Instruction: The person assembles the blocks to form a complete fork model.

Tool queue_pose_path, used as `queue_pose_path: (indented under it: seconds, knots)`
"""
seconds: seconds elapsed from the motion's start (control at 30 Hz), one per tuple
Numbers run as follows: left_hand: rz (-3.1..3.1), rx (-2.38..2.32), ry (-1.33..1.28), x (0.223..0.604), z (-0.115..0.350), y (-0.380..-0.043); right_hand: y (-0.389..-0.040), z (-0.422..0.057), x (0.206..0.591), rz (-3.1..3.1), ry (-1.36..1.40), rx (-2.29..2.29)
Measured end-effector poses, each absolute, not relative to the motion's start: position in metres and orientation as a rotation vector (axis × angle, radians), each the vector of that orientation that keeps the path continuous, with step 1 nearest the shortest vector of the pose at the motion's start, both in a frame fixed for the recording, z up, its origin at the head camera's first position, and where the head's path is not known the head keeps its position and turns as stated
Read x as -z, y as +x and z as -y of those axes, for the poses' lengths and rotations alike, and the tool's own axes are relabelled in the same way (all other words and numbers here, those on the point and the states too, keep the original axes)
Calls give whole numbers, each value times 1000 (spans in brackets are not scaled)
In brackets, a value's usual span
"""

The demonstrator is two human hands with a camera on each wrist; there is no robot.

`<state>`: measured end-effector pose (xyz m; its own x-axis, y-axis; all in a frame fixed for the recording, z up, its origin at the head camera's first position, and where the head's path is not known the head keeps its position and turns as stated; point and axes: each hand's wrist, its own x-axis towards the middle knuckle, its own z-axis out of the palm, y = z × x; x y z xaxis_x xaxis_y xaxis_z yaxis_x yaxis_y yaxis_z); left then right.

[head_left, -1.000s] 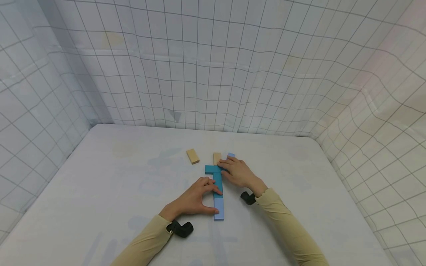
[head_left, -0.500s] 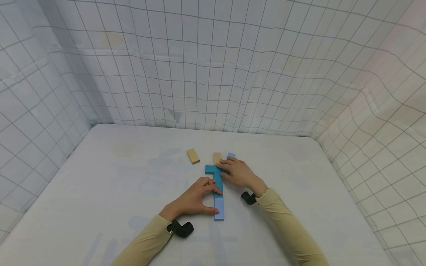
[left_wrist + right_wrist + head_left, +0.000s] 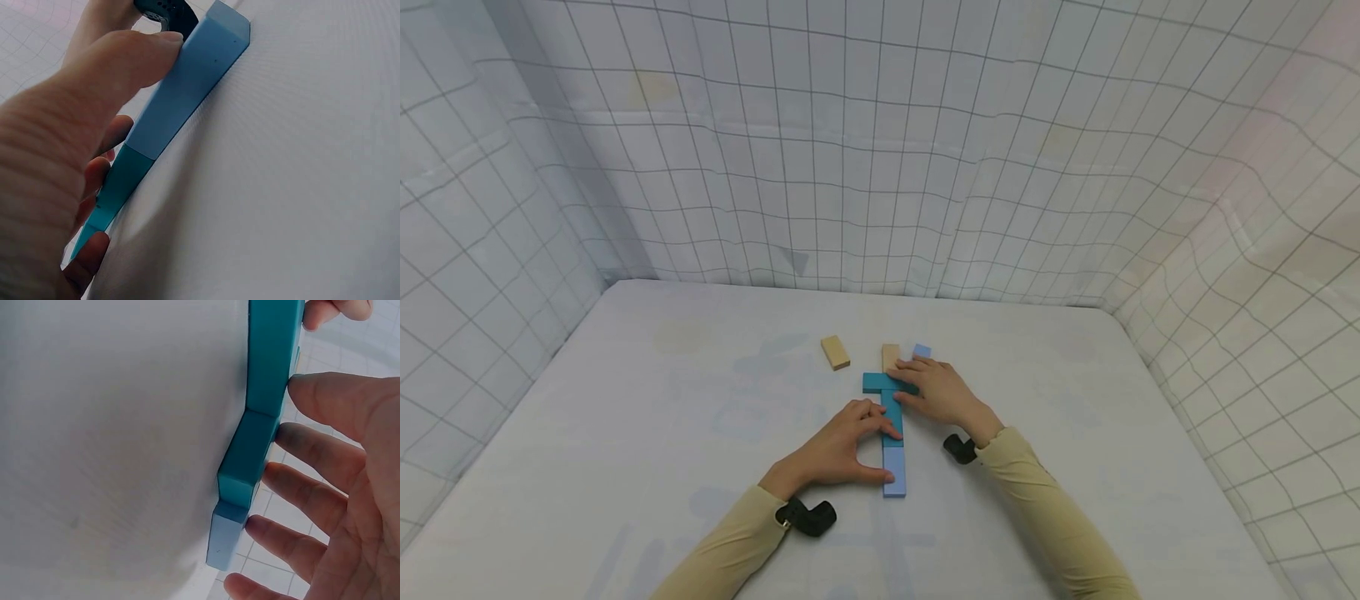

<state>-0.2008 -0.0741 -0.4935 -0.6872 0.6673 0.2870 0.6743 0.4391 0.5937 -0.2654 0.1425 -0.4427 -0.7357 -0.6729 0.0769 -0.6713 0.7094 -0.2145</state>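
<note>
Flat blocks lie end to end on the white table. A light blue block [image 3: 894,486] is nearest me, then a teal block [image 3: 891,407]. Across its far end lies a teal crosspiece [image 3: 873,382]. A beige block [image 3: 891,356] continues the line beyond, with a second light blue block [image 3: 922,351] to its right. My left hand [image 3: 841,446] rests its thumb on the near light blue block and its fingertips on the teal one. With fingers spread, my right hand [image 3: 942,394] touches the row around the crosspiece, covering its right end. In the right wrist view its fingertips [image 3: 290,432] meet the blocks' upper edges.
A separate beige block [image 3: 835,352] lies to the left of the row. Both wrists carry a black device, one on the left [image 3: 807,517] and one on the right [image 3: 959,448]. Grid-patterned white curtains [image 3: 880,167] enclose the table's back and sides.
My right thumb has shifted slightly left, toward the teal block in the line. My left hand and the blocks look the same.
</note>
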Motion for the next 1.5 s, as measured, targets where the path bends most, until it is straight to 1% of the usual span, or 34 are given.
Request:
queue_pose_path:
  seconds: [1.03, 1.5]
  knots:
    - [2661, 1103, -1238, 491, 74, -201, -265, -139, 445, -2928, -1046, 325]
    - [2709, 816, -1264, 474, 72, -196, -265, -139, 442, -2919, -1038, 304]
